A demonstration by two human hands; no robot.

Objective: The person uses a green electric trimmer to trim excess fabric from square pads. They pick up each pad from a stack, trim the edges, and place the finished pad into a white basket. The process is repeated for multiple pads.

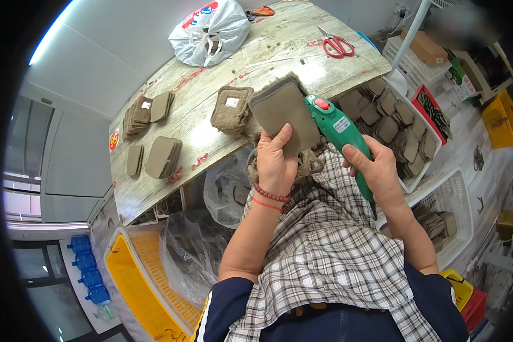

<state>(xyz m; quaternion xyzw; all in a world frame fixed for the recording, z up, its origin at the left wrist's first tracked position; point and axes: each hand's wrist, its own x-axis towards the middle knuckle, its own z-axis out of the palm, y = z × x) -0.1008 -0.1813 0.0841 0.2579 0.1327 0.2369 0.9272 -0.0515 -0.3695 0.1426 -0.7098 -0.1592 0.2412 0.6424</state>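
Left hand [277, 162]: fingers are gripping brown pad [282, 108] above near edge of surface [199, 137]. Right hand [375, 171]: fingers are wrapping around green cutter [341, 130], also by that edge. Presumably trimming pad's border; next move is likely calling for steady turning.

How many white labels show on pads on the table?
2: one white label on the left fuzzy stack, another on the right fuzzy stack beside the held pad; more may be hidden.
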